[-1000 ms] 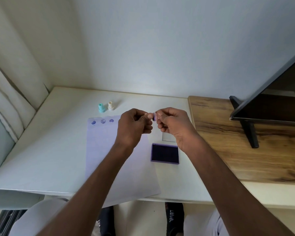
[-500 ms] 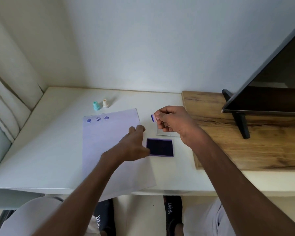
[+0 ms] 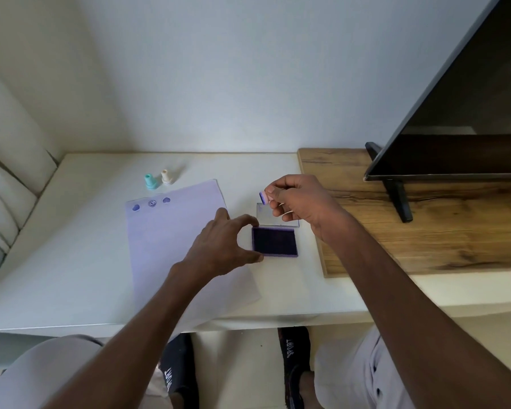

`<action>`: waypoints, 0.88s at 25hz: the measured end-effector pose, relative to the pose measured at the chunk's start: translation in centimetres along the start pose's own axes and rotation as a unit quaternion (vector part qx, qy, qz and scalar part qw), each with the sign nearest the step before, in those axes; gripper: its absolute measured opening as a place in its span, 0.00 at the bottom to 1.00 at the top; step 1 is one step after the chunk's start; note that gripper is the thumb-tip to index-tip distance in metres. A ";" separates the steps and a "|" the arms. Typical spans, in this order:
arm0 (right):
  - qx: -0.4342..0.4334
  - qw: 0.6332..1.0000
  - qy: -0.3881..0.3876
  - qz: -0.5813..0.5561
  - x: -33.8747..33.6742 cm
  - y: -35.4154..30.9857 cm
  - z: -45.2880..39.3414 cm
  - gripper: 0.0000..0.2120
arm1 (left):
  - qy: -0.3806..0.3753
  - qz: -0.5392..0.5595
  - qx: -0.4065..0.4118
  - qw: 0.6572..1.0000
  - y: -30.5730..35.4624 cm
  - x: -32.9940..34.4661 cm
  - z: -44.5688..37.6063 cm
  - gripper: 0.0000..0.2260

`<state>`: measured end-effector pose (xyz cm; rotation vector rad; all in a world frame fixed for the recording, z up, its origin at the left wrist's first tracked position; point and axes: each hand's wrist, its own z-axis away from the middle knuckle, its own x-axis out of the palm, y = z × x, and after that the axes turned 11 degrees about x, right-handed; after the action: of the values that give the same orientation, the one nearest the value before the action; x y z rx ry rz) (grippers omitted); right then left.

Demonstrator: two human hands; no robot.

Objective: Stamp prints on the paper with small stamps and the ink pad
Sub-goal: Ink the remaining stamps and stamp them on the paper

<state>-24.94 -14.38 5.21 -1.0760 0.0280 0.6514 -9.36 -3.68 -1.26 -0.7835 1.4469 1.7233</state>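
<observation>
- Right now the right hand (image 3: 300,202) pinches a small pink stamp (image 3: 263,198) between thumb and fingertips, held up off the table with its purple face turned toward nine o'clock.
- That stamp sticks out from the fingertips at the hand's nine o'clock side, above the clear lid (image 3: 275,216) of the ink pad (image 3: 274,241) and not touching it.
- The ink pad lies open on the white table (image 3: 71,261), its dark inked surface facing up, with the lid hinged flat at its twelve o'clock edge.
- The left hand (image 3: 222,249) sits at the pad's nine o'clock side, thumb and forefinger spread into a wide curve; the thumb tip touches the pad's near-left corner and the forefinger tip reaches its far-left corner, so it frames the pad's left edge.
- The paper (image 3: 171,240) lies under the left hand, just beside the pad at its nine o'clock, with three purple prints (image 3: 151,203) in a row along its far edge.
- A teal stamp (image 3: 150,181) and a cream stamp (image 3: 166,176) stand upright side by side at the paper's twelve o'clock, well apart from both hands.
- A wooden board (image 3: 425,231) carrying a dark screen (image 3: 469,113) sits at the pad's three o'clock.
</observation>
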 end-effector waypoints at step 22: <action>0.028 0.994 0.107 0.015 1.0 5.4 1.7 0.05 | -0.015 -0.038 -0.035 0.999 0.1 0.8 0.3 0.44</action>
<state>-27.31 -10.85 1.30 -1.0890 0.2479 0.5566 -9.89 -3.30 -1.85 -0.8342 1.3263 1.7288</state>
